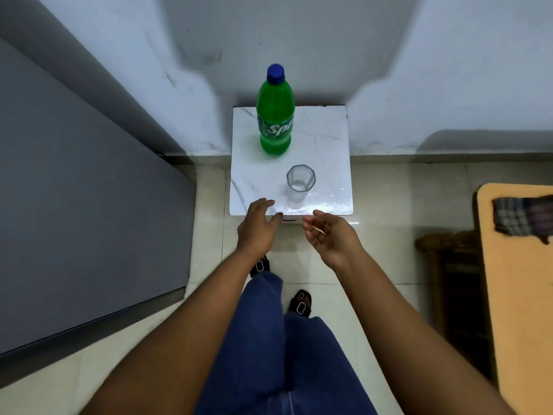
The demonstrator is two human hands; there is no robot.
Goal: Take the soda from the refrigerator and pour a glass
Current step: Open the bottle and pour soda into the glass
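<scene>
A green soda bottle (275, 115) with a blue cap stands upright at the back of a small white marble-topped table (326, 151). A clear empty glass (300, 182) stands upright nearer the front of the table, slightly right of the bottle. My left hand (258, 227) is palm down at the table's front edge, left of the glass, fingers spread and holding nothing. My right hand (329, 236) hovers just off the front edge, below and right of the glass, palm turned inward with fingers apart and empty.
A large grey appliance (89, 205), the refrigerator by its look, fills the left side, its door closed. White walls stand behind the table. At the right is an orange-topped table (517, 295) with a dark checked cloth (523, 217) and a wooden piece beside it. Tiled floor lies below.
</scene>
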